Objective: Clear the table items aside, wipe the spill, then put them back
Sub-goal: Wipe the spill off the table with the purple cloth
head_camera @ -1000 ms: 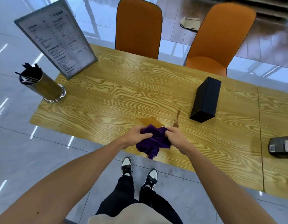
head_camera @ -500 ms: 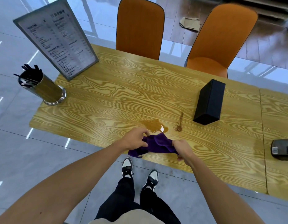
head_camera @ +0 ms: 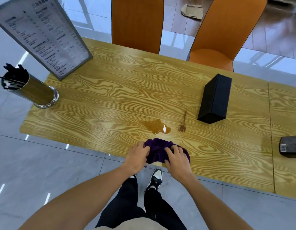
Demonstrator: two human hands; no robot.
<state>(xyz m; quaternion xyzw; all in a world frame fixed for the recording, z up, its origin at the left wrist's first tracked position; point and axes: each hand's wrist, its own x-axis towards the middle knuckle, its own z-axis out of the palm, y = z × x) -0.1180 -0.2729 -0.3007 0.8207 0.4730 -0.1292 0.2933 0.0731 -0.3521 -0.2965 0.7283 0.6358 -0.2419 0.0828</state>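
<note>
A purple cloth (head_camera: 158,151) lies bunched on the wooden table (head_camera: 110,100) near its front edge. My left hand (head_camera: 137,156) grips its left side and my right hand (head_camera: 176,157) presses on its right side. Just beyond the cloth is a brown liquid spill (head_camera: 156,126), with a smaller brown streak (head_camera: 183,122) to its right. A black box (head_camera: 214,98) lies at the right. At the far left stand a framed menu board (head_camera: 42,35) and a metal holder (head_camera: 31,90) with black straws.
Two orange chairs (head_camera: 137,22) (head_camera: 227,29) stand behind the table. A dark container (head_camera: 290,148) lies on the adjoining table at the right edge. My feet in black-and-white shoes (head_camera: 154,178) are on the tiled floor below the front edge.
The cloth was held bunched above the table edge, then spread between both hands; now it rests on the table under both hands, just short of the spill.
</note>
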